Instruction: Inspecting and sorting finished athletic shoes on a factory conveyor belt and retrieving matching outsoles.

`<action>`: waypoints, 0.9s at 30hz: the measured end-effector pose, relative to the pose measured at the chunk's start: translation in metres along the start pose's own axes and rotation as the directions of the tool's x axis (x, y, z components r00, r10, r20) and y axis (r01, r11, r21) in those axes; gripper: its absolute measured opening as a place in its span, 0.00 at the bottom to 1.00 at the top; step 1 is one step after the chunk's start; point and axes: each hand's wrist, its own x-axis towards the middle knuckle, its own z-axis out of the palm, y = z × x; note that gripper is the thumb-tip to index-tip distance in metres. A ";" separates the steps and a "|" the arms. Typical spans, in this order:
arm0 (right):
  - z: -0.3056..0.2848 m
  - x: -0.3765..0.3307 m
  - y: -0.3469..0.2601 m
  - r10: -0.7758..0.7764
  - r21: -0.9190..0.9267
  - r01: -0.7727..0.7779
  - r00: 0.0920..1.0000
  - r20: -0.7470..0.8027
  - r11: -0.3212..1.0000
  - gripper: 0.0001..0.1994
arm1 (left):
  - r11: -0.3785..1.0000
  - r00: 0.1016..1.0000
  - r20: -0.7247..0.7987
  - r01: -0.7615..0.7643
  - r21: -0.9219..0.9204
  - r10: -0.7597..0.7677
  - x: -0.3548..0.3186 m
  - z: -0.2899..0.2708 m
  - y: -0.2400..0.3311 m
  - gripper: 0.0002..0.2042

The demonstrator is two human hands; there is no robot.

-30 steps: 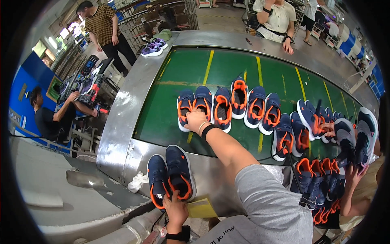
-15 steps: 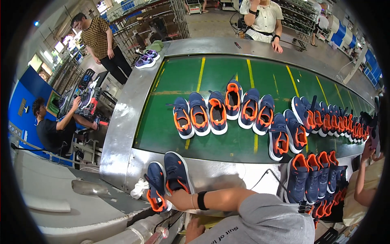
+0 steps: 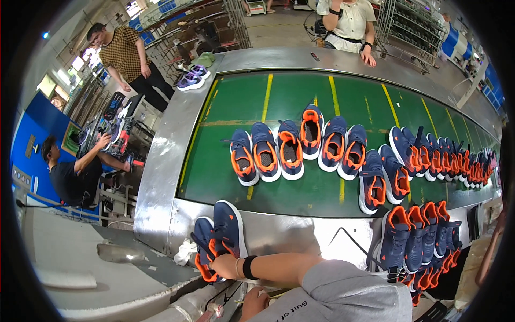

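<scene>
My right hand [image 3: 223, 266] reaches across to the left and grips the heel opening of a navy sneaker [image 3: 229, 228] with orange lining and a white sole. Another sneaker [image 3: 203, 236] of the same kind stands close against its left side, partly covered by a dark strap. Both are on the metal edge of the conveyor table. My left hand [image 3: 254, 304] is low, beside my grey shirt, near a machine part; its fingers are mostly hidden.
Several matching sneakers [image 3: 289, 150] stand on the green conveyor belt [image 3: 230, 102], with a long row to the right. More sneakers [image 3: 397, 236] hang by the near right edge. A white cloth [image 3: 185, 251] lies at left. Other people stand or sit beyond; purple sneakers [image 3: 190, 80] rest at the far corner.
My right hand has moved left with the sneaker, which now sits closer against the other one. The view has shifted a little. The seated person at left has moved an arm slightly.
</scene>
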 end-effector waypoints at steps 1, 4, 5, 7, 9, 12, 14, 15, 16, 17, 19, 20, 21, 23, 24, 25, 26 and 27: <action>0.003 0.000 0.003 -0.004 0.045 0.005 1.000 -0.021 0.999 0.11 | 0.997 0.996 0.047 0.073 -0.016 -0.073 0.000 0.002 -0.004 0.09; -0.002 0.000 0.007 -0.092 0.129 0.109 0.987 -0.128 0.986 0.08 | 0.982 0.982 0.065 0.181 -0.055 -0.177 -0.014 0.024 -0.036 0.08; -0.017 0.001 0.003 -0.098 0.129 0.116 0.986 -0.134 0.985 0.08 | 0.971 0.976 0.057 0.215 -0.105 -0.210 -0.014 0.028 -0.045 0.07; -0.050 -0.002 0.022 -0.094 0.326 0.181 0.960 -0.265 0.928 0.08 | 0.820 0.867 0.080 0.492 -0.292 -0.492 0.024 0.017 -0.018 0.21; -0.087 0.012 0.026 -0.105 0.418 0.295 0.901 -0.420 0.859 0.11 | 0.832 0.873 0.114 0.486 -0.267 -0.474 0.033 0.015 -0.017 0.20; -0.134 0.044 0.036 -0.148 0.391 0.450 0.786 -0.601 0.803 0.10 | 0.838 0.867 0.145 0.498 -0.225 -0.476 0.035 0.010 -0.020 0.20; -0.175 0.058 0.040 -0.148 0.280 0.415 0.746 -0.650 0.865 0.07 | 0.830 0.852 0.156 0.523 -0.195 -0.500 0.026 0.007 -0.026 0.19; -0.188 0.071 0.056 -0.159 0.184 0.365 0.731 -0.663 0.913 0.06 | 0.830 0.848 0.165 0.528 -0.177 -0.504 0.023 0.006 -0.030 0.19; -0.199 0.084 0.081 -0.141 0.093 0.269 0.732 -0.666 0.959 0.06 | 0.837 0.849 0.182 0.523 -0.160 -0.496 0.024 0.005 -0.032 0.19; -0.212 0.091 0.091 -0.110 -0.040 0.110 0.764 -0.636 0.993 0.06 | 0.834 0.843 0.190 0.531 -0.148 -0.503 0.019 0.006 -0.035 0.19; -0.217 0.091 0.097 -0.019 -0.234 -0.160 0.788 -0.615 0.959 0.06 | 0.835 0.839 0.198 0.535 -0.128 -0.507 0.011 0.009 -0.041 0.18; -0.210 0.088 0.094 -0.109 -0.295 -0.101 0.780 -0.616 0.950 0.06 | 0.837 0.839 0.200 0.533 -0.123 -0.505 0.008 0.014 -0.045 0.18; -0.197 0.083 0.086 -0.201 -0.355 -0.038 0.767 -0.609 0.934 0.07 | 0.836 0.838 0.199 0.535 -0.121 -0.507 0.002 0.021 -0.049 0.18; -0.166 0.051 0.065 -0.251 -0.195 0.175 0.833 -0.494 0.965 0.10 | 0.836 0.838 0.200 0.535 -0.122 -0.507 -0.013 0.040 -0.060 0.18; -0.144 0.030 0.064 -0.227 -0.073 0.218 0.869 -0.440 0.973 0.10 | 0.843 0.844 0.207 0.524 -0.120 -0.494 -0.016 0.050 -0.068 0.18; -0.112 0.016 0.076 -0.217 0.053 0.255 0.901 -0.376 0.966 0.10 | 0.855 0.851 0.223 0.506 -0.113 -0.475 -0.019 0.060 -0.076 0.17; -0.088 -0.005 0.082 -0.275 0.090 0.321 0.900 -0.338 0.943 0.12 | 0.862 0.854 0.240 0.496 -0.108 -0.462 -0.025 0.069 -0.085 0.17; -0.079 -0.032 0.070 -0.188 0.203 0.237 0.954 -0.235 0.950 0.12 | 0.862 0.853 0.246 0.496 -0.108 -0.460 -0.025 0.065 -0.074 0.17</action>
